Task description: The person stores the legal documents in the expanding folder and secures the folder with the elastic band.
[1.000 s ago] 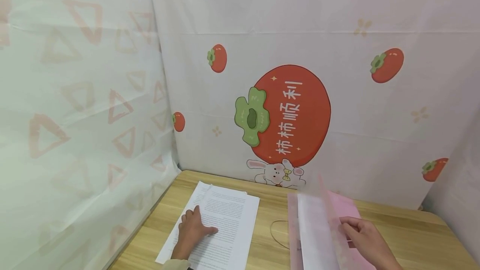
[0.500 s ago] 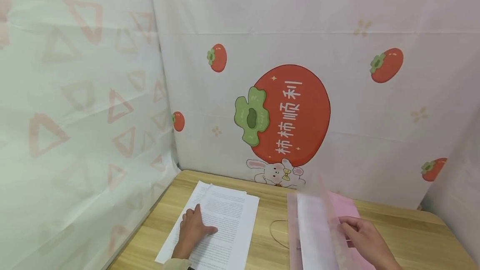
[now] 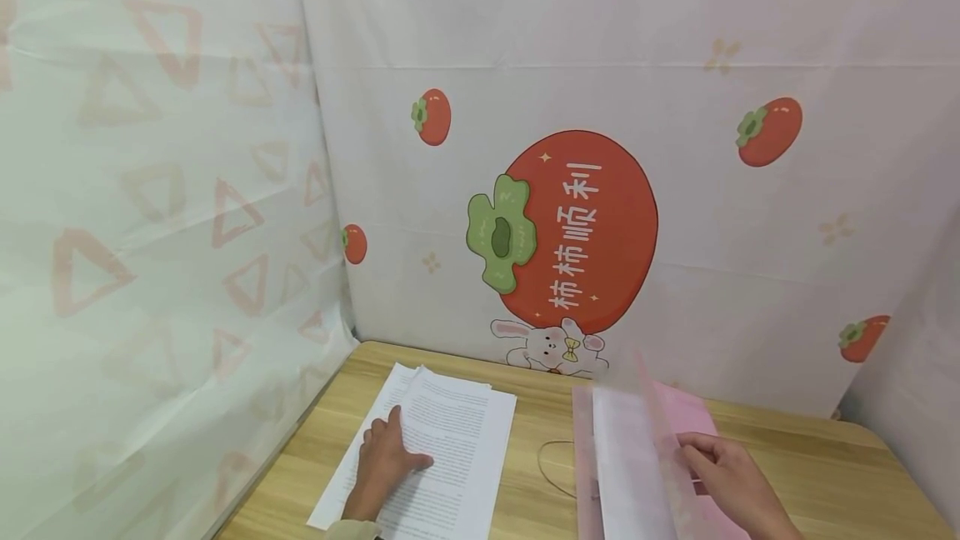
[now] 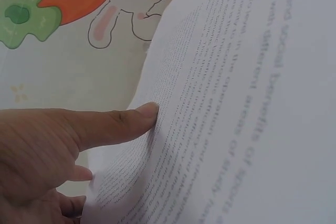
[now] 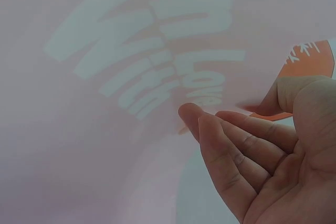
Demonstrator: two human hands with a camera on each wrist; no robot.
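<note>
In the head view, my left hand (image 3: 384, 463) rests on a stack of printed paper sheets (image 3: 474, 457), its thumb spread out to the right. The left wrist view shows the thumb (image 4: 126, 124) touching the printed page (image 4: 236, 103), which bulges beside it; the other fingertips sit at the page's edge, partly hidden. On the right lies a pink file folder (image 3: 585, 457) with white papers (image 3: 626, 457) inside. My right hand (image 3: 731, 477) pinches its raised translucent cover (image 5: 105, 145), which bears white lettering, between thumb and fingers.
A thin cord loop (image 3: 551, 469) lies on the wooden table (image 3: 528, 440) between the paper stack and the folder. Behind stands a white backdrop (image 3: 375, 157) with printed persimmons and a rabbit. A white curtain (image 3: 187, 290) hangs along the left edge.
The top sheet's far left part under my left hand has shifted slightly. Both hands and the raised folder cover stay almost where they were.
</note>
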